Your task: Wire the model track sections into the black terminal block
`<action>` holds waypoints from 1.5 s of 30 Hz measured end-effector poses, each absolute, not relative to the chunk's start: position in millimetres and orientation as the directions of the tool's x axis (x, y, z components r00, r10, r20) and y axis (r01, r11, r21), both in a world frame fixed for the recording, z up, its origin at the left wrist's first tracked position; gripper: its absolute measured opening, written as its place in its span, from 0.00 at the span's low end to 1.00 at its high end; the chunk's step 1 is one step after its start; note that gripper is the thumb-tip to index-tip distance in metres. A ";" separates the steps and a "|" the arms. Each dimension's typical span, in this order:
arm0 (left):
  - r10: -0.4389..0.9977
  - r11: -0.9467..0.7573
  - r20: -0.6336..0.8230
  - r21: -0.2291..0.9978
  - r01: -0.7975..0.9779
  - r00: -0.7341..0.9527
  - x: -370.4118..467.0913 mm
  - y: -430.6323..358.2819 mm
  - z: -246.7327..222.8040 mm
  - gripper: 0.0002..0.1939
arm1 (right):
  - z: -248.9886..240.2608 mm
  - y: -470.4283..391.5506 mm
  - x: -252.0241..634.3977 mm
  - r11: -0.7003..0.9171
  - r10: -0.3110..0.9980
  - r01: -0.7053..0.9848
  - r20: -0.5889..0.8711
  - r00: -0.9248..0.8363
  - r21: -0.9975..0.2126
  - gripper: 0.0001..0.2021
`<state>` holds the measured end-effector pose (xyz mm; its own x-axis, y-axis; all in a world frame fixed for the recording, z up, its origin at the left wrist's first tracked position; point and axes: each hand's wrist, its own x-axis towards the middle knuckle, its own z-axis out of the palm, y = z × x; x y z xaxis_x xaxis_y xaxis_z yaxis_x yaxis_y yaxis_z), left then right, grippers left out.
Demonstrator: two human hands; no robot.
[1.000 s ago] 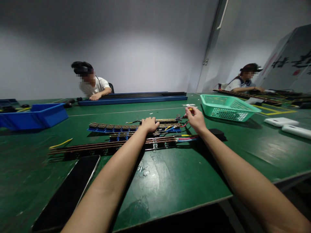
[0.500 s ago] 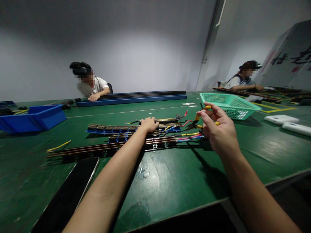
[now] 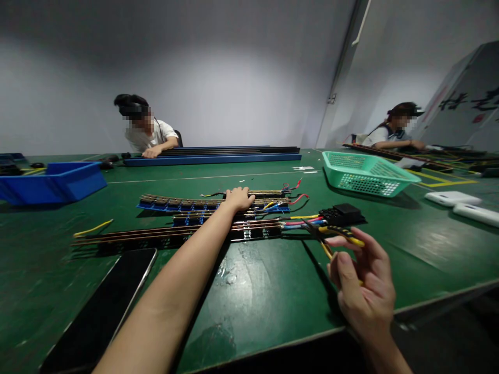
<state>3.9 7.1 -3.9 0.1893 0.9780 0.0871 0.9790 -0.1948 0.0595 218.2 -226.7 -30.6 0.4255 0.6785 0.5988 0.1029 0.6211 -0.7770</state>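
My left hand [image 3: 238, 199] lies flat, fingers outstretched, on a row of slotted strips [image 3: 171, 204] with copper-coloured bars and blue parts. Between the fingers and thumb of my right hand [image 3: 362, 280] are pliers [image 3: 338, 232] with yellow-and-black handles, spread apart. Their dark jaws point left, close to the red, blue and yellow wires [image 3: 298, 224] of the nearest long strip [image 3: 148, 237]. Those wires run to a black block [image 3: 343, 213]. Whether the jaws touch a wire I cannot tell. Red wire ends [image 3: 301, 199] stick out from the farther strips.
A phone-like black slab [image 3: 105, 306] lies front left. A blue bin [image 3: 74, 182] stands at left, a green basket [image 3: 368, 176] at back right, near white devices [image 3: 452, 198]. Two people [image 3: 152, 137] sit beyond, one by a long blue tray [image 3: 214, 160].
My right hand has moved down and toward me with the pliers, uncovering the black block. The pliers now point left, by the wires. My left hand stays on the strips.
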 end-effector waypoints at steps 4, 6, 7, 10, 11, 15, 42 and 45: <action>0.980 -0.190 0.070 0.063 0.980 0.185 4.1 4.5 -1.5 0.28 | -34.5 -228.1 217.6 0.647 0.652 0.081 0.604 0.459 -0.759 0.18; 0.980 -0.192 0.071 0.060 0.980 0.187 4.0 4.7 -1.6 0.28 | -35.6 -227.8 216.7 0.664 0.652 0.076 0.625 0.429 -0.744 0.18; 0.979 -0.193 0.074 0.059 0.979 0.188 4.0 5.1 -1.9 0.28 | -35.7 -227.4 216.1 0.665 0.663 0.075 0.635 0.397 -0.743 0.19; 0.979 -0.193 0.081 0.060 0.979 0.188 3.7 6.1 -3.0 0.27 | -35.0 -226.1 214.9 0.658 0.696 0.081 0.645 0.316 -0.749 0.19; 0.979 -0.194 0.080 0.061 0.979 0.189 3.6 6.2 -3.3 0.27 | -34.8 -225.6 215.0 0.653 0.699 0.088 0.643 0.314 -0.753 0.19; 0.979 -0.195 0.080 0.062 0.979 0.190 3.5 6.0 -3.7 0.27 | -36.3 -223.3 217.6 0.640 0.691 0.165 0.656 0.303 -0.750 0.19; 0.980 -0.180 0.093 0.062 0.982 0.174 3.7 7.7 -6.6 0.26 | -19.6 -199.3 220.4 0.371 0.924 0.928 0.084 -0.374 0.046 0.20; 0.979 -0.185 0.100 0.055 0.981 0.178 3.5 7.5 -7.0 0.27 | -23.5 -199.0 224.9 0.403 0.904 0.915 0.175 -0.391 -0.038 0.17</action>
